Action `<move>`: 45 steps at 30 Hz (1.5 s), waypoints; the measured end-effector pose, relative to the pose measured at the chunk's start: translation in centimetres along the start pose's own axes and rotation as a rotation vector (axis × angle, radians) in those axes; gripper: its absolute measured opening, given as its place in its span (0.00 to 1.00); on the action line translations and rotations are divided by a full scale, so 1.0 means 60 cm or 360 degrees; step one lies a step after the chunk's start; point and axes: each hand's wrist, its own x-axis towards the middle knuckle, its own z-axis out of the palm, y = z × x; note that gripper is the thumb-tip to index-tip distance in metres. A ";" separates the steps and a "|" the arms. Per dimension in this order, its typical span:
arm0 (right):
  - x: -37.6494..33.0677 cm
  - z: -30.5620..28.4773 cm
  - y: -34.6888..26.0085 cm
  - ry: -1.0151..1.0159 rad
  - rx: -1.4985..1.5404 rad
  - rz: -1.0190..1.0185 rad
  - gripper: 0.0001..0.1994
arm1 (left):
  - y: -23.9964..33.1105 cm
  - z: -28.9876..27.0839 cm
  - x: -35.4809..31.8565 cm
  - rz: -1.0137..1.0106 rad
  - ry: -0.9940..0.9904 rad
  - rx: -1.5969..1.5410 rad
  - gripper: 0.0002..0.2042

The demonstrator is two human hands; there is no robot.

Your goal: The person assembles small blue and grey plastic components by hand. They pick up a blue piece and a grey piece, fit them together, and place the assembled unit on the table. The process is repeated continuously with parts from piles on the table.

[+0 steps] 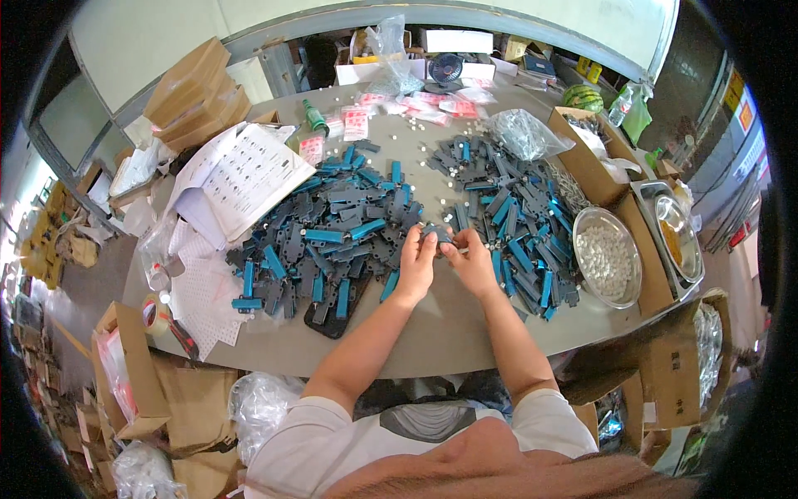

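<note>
Both my hands meet over the middle of the table, between two heaps of parts. My left hand [417,259] and my right hand [470,259] are closed on one small dark grey plastic part [435,234], gripped from either side with thumbs and fingers. Its far details are too small to tell. A large heap of dark grey and blue plastic parts [341,204] lies to the left of my hands. Another heap of similar parts [519,216] lies to the right. Small white round pieces [605,258] fill a metal bowl [636,287] at the right.
A black phone-like slab [328,323] lies under the left heap's near edge. Printed sheets [249,175], a tape roll [154,314] and a red-black cutter [184,339] are on the left. Behind stand a green bottle [314,116] and a small fan [445,68]. Cardboard boxes [594,185] line the right.
</note>
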 end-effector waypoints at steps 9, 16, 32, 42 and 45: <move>-0.011 -0.005 -0.032 -0.0007 -0.0482 -0.0472 0.20 | 0.018 0.008 -0.005 -0.0319 0.0022 -0.0787 0.08; -0.009 -0.012 -0.022 -0.0133 -0.0367 -0.0297 0.21 | 0.019 0.014 -0.005 -0.0273 0.0011 -0.0361 0.11; 0.086 -0.127 0.068 0.0740 -0.1227 -0.0072 0.18 | 0.140 -0.031 0.050 0.0009 0.0747 -0.0357 0.21; 0.067 -0.163 0.051 0.0991 -0.0603 0.0031 0.27 | -0.033 0.101 0.153 0.0003 -0.0293 0.2458 0.16; 0.066 -0.171 0.059 0.1069 -0.0664 -0.0136 0.26 | -0.053 0.104 0.176 -0.0047 -0.0302 0.2577 0.19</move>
